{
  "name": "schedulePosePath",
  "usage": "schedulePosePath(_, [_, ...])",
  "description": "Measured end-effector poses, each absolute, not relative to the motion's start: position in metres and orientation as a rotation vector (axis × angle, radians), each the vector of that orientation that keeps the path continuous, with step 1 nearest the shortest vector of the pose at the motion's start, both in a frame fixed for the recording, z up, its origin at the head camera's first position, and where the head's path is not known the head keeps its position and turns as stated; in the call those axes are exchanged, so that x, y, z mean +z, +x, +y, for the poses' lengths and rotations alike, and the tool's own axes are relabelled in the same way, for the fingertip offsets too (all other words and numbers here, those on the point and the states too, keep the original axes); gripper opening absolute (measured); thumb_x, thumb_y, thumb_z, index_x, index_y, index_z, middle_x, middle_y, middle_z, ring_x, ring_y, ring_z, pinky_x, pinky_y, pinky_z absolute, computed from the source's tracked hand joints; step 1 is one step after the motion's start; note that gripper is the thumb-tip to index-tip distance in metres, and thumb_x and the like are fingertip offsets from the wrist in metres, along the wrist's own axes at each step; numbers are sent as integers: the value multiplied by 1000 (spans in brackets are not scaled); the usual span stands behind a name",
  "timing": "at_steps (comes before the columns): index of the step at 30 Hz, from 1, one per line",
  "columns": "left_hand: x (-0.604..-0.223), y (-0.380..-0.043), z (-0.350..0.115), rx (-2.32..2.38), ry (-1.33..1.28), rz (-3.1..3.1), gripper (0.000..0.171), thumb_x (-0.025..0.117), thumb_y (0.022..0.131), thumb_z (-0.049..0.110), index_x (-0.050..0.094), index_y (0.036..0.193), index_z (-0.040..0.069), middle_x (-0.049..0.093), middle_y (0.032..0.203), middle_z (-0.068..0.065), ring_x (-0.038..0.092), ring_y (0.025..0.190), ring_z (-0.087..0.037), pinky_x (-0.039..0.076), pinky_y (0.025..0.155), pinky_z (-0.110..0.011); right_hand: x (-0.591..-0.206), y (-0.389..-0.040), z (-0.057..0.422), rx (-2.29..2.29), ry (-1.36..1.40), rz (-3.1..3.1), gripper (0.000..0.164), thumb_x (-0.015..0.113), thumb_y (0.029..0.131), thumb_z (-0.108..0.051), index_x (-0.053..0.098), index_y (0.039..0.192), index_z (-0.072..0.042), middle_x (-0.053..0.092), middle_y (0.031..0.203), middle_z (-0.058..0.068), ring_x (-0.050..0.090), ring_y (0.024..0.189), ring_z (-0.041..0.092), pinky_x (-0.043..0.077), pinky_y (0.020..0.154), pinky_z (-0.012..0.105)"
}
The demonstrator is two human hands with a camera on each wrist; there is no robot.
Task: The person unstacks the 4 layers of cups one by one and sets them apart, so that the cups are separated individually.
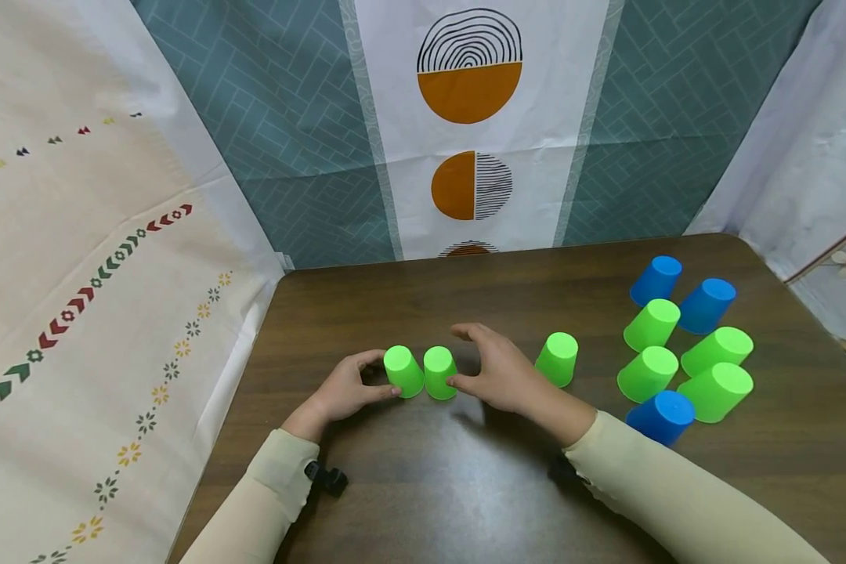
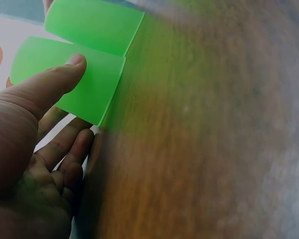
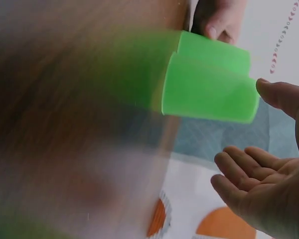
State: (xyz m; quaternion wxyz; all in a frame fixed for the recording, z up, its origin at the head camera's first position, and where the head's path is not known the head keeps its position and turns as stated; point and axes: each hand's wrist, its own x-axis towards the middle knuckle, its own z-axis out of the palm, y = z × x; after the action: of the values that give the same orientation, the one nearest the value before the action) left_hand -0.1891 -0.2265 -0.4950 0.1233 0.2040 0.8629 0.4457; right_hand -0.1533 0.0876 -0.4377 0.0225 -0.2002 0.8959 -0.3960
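Two green cups stand upside down side by side at the middle of the table: a left green cup (image 1: 403,371) and a right green cup (image 1: 439,373). My left hand (image 1: 352,385) holds the left one, its thumb laid along the near side and the other fingers behind. In the left wrist view the thumb lies across that cup's wall (image 2: 84,94). My right hand (image 1: 500,372) is spread beside the right cup, thumb tip close to its wall and fingers apart from it. The right wrist view shows the palm (image 3: 269,184) with nothing in it.
A single green cup (image 1: 558,359) stands just beyond my right forearm. Farther right are several green cups (image 1: 652,324) and three blue cups, one (image 1: 661,417) close to the right sleeve. A patterned cloth (image 1: 303,157) hangs behind the wooden table (image 1: 409,493).
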Motion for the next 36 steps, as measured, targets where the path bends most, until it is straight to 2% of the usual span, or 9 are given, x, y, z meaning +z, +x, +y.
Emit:
schedulePosePath(6, [-495,-189,-227,1261,603,2535,57,90,86,33,68,135,16,69,122,3,62,114,-21,49,100,-48,-443,-161,71,-1146,-595,2726,83,90,85,-29,49,153,-4,52,153,13,51,140,36,44,109,55])
schedulePosePath(9, [-495,-189,-227,1259,602,2533,57,90,86,34,68,135,17,69,123,4,62,114,-20,49,101,-47,-445,-163,66,-1132,-589,2721,81,91,84,-28,52,150,-4,55,150,13,54,137,34,46,108,53])
schedulePosePath(14, [-493,-189,-226,1266,605,2524,56,90,86,33,68,134,17,69,122,5,62,113,-19,49,100,-47,-448,-166,62,-1168,-605,2715,72,93,81,-23,60,142,-4,64,137,11,62,121,30,50,101,49])
schedulePosePath(20, [-494,-189,-226,1280,606,2526,54,91,85,30,69,133,17,69,121,3,62,113,-21,48,101,-49,-451,-166,62,-1198,-569,2701,59,94,80,-22,66,130,-10,70,116,2,65,105,23,53,93,44])
schedulePosePath(36, [-495,-189,-227,1289,599,2515,55,91,85,29,68,134,16,69,122,2,62,116,-23,47,103,-51,-439,-147,95,-1303,-578,2744,51,91,83,-27,68,128,-18,70,120,-5,68,111,23,55,95,47])
